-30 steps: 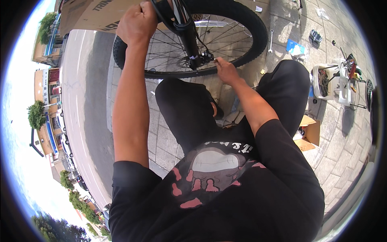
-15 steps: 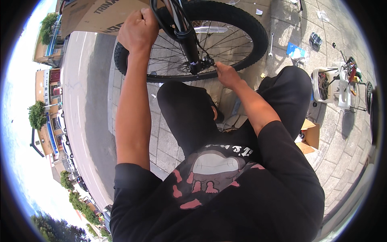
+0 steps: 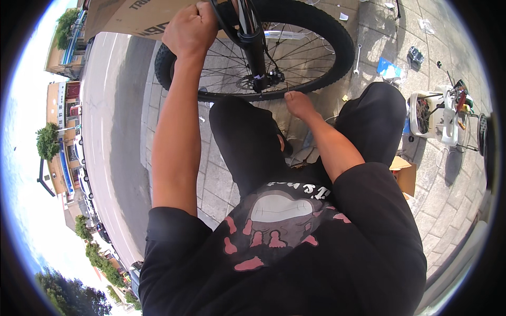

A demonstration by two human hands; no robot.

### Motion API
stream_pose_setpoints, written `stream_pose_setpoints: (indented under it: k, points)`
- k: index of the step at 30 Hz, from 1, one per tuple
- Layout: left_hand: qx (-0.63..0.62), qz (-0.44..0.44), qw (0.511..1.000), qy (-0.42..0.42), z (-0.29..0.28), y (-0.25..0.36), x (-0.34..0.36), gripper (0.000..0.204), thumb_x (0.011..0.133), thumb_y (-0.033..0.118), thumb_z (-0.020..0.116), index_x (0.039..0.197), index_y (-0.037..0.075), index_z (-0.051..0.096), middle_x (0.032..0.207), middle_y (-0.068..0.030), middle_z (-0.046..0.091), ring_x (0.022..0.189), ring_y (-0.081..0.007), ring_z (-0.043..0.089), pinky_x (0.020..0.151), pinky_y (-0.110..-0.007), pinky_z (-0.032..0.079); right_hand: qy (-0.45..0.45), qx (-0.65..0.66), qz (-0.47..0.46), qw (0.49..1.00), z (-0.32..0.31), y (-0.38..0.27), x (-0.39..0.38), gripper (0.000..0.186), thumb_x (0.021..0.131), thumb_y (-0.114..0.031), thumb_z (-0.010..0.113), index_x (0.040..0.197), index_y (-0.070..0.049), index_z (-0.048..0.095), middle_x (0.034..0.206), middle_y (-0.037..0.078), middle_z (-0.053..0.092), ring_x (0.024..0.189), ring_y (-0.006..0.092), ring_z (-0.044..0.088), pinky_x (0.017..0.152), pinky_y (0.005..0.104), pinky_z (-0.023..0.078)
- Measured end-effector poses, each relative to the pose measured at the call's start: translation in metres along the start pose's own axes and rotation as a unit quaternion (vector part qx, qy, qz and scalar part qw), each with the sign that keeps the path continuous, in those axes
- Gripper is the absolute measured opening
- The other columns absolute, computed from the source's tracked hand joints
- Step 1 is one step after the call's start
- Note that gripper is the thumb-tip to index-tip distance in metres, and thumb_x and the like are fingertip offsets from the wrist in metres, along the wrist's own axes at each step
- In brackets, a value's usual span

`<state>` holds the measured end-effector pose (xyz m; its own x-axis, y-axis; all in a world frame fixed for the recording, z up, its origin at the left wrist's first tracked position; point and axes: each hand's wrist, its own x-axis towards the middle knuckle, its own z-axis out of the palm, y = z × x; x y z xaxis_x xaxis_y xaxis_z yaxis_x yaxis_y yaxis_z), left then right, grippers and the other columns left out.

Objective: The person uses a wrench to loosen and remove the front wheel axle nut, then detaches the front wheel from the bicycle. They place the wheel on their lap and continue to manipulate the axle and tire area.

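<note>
Large black-tyred spoked bicycle wheel (image 3: pixel 345 47), upper centre, black tubular fork (image 3: pixel 256 59) across it, left hand (image 3: pixel 191 30) left of fork, grip a closed fist, hold hidden, right hand (image 3: pixel 301 106) near small black brake caliper (image 3: pixel 275 77), grip pinched closed, contents unclear

Your stone paving (image 3: pixel 438 210) bears a wrench (image 3: pixel 358 59) and a blue packet (image 3: pixel 388 68) at the frame's upper right, and a cardboard box (image 3: pixel 407 178) right of centre.
</note>
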<state>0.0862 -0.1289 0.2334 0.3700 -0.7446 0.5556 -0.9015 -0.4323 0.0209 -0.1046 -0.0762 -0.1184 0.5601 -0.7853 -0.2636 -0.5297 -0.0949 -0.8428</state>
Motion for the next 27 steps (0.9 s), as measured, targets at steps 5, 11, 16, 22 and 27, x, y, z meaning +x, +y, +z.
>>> stream_pose_setpoints:
  k: [5,11,16,22,27]
  points:
    - [0.001,0.017,1.000,0.014,0.005,-0.001,0.000,0.054,0.096,0.053,0.042,0.092,0.009,0.074,0.089,-0.0213,0.073,0.089,-0.0477,0.068,0.079,-0.053,0.053,-0.032,-0.011,0.063,0.997,-0.017,-0.016,-0.009,0.045,0.103,-0.035,0.045,0.098,0.001,0.073,0.108,0.026,0.071,0.107,0.0451,0.065,0.094,0.0526,0.051]
    - [-0.020,0.010,0.999,0.028,-0.004,0.004,-0.006,0.049,0.094,0.042,0.043,0.080,0.006,0.073,0.086,-0.0211,0.073,0.083,-0.0472,0.068,0.075,-0.054,0.052,-0.030,0.024,0.067,0.997,-0.021,-0.025,0.002,0.034,0.099,-0.030,0.053,0.099,-0.001,0.071,0.104,0.025,0.071,0.107,0.0447,0.066,0.096,0.0512,0.051]
    - [-0.022,0.001,1.000,0.013,-0.009,0.004,-0.004,0.049,0.095,0.041,0.043,0.083,0.006,0.074,0.089,-0.0208,0.073,0.084,-0.0474,0.068,0.077,-0.054,0.053,0.043,0.044,0.042,0.997,-0.009,-0.022,-0.004,0.032,0.100,-0.029,0.055,0.100,0.000,0.069,0.104,0.026,0.071,0.104,0.0449,0.066,0.091,0.0517,0.051]
    - [-0.064,0.019,0.998,-0.022,-0.012,0.004,-0.001,0.052,0.099,0.044,0.040,0.087,0.005,0.072,0.097,-0.0191,0.072,0.092,-0.0480,0.066,0.084,-0.054,0.052,0.075,0.034,0.076,0.994,-0.009,-0.001,-0.013,0.033,0.097,-0.029,0.056,0.100,0.000,0.071,0.099,0.028,0.071,0.101,0.0455,0.068,0.089,0.0520,0.052]
    - [-0.134,0.091,0.982,-0.099,-0.036,-0.003,-0.003,0.047,0.097,0.052,0.057,0.105,0.010,0.075,0.103,-0.0162,0.072,0.102,-0.0412,0.066,0.088,-0.048,0.052,0.132,0.128,0.061,0.981,-0.036,-0.031,-0.034,0.032,0.096,-0.027,0.056,0.097,0.001,0.070,0.097,0.028,0.071,0.098,0.0477,0.067,0.087,0.0514,0.052]
